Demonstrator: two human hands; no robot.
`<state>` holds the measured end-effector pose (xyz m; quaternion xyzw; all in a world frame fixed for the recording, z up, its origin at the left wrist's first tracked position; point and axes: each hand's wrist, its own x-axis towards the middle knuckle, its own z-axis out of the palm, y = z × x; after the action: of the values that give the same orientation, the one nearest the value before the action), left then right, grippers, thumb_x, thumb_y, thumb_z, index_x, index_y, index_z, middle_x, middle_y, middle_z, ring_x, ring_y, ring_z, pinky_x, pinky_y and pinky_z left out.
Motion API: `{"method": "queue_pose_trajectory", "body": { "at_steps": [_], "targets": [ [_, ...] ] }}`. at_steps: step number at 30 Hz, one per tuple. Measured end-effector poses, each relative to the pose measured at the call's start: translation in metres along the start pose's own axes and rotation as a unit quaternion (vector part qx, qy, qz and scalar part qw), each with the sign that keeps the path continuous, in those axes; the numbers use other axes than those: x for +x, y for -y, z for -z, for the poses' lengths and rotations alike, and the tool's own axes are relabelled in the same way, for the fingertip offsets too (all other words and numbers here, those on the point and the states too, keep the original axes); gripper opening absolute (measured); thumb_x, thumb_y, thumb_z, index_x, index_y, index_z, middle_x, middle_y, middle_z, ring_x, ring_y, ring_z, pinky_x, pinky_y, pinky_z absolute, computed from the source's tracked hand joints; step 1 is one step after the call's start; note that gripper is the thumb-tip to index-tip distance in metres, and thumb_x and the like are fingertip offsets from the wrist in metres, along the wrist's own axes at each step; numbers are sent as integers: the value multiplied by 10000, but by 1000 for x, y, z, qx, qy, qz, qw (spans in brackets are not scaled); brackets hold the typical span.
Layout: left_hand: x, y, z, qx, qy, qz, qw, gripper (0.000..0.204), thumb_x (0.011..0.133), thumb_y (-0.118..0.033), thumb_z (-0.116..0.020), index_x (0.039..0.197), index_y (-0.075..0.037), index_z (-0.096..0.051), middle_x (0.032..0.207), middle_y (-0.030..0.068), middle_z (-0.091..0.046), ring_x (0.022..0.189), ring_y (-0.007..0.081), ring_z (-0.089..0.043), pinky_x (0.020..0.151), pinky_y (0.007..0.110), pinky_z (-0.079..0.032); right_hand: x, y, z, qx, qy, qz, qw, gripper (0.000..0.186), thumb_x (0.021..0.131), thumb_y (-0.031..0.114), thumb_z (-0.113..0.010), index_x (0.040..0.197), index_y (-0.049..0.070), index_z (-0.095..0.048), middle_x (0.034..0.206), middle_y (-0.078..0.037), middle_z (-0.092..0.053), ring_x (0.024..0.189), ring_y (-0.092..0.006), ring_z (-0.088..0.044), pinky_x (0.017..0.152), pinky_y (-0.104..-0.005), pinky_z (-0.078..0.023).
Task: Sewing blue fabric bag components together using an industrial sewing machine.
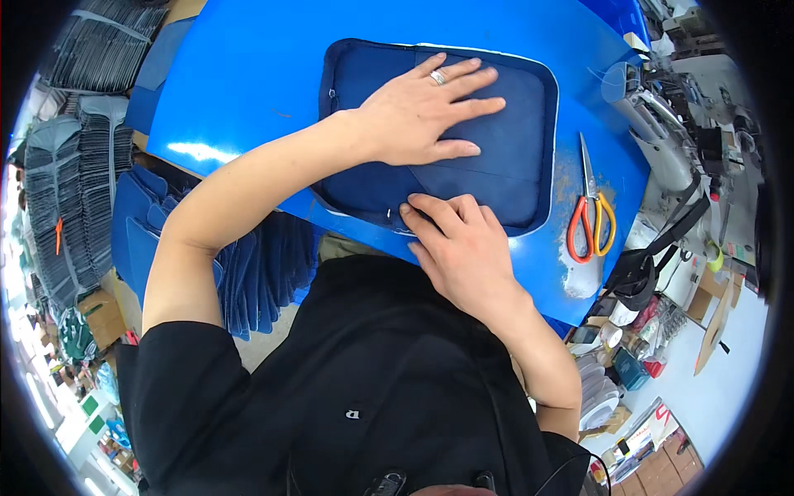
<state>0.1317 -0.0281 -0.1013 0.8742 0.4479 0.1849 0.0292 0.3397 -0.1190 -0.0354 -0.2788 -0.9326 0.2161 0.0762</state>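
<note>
A navy fabric bag panel [496,157] with rounded corners and an upturned rim lies on the blue work table. Flat on its upper middle rests my left hand [426,112], fingers spread, a ring on one of them. At the panel's near edge, my right hand [471,252] is closed, thumb outside and fingertips inside, pinching the rim. A small pale zipper pull [389,213] shows just left of those fingertips. Another small metal piece [332,93] sits on the left rim. My left forearm covers the panel's lower-left part.
Scissors [589,207] with red and yellow handles lie on the blue table [248,74], right of the panel. Stacked dark panels [103,50] stand at the far left; more navy pieces [256,264] hang below the table's left edge. A sewing machine [662,149] is at right.
</note>
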Motion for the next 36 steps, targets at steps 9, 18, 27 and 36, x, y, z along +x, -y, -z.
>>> {"method": "queue_pose_trajectory", "body": {
  "at_steps": [9,18,27,36],
  "targets": [
    [22,-7,2,43,2,56,998,694,851,-644,-676,1413,-250,-577,1598,103,-448,1560,371,-294,1130,858,-163,-1,-4,-12,-26,-41,26,998,400,838,40,-680,1234,72,-731,1274,-10,-660,948,-202,-584,821,-314,-538],
    [35,-31,2,74,22,77,994,678,899,-568,-626,1378,-92,-572,1539,242,-455,1509,497,-329,1139,795,-251,1,-4,-15,-10,-75,28,997,376,845,38,-683,1216,67,-739,1230,-29,-678,919,-219,-598,833,-322,-546],
    [22,-38,17,55,21,69,996,664,888,-602,-636,1346,-121,-611,1511,224,-477,1452,464,-403,1081,768,-309,-10,4,-9,46,-63,22,997,357,858,94,-752,1214,78,-736,1230,-68,-700,1000,-276,-654,894,-364,-550],
    [-113,-76,99,-16,-144,182,972,457,870,-220,-786,1295,-116,-655,1454,147,-566,1321,320,-582,1089,461,-479,-45,-107,22,30,-185,-147,971,446,925,-55,-574,1351,46,-661,1512,-207,-543,1412,-367,-505,1180,-430,-372]
  ]
}}
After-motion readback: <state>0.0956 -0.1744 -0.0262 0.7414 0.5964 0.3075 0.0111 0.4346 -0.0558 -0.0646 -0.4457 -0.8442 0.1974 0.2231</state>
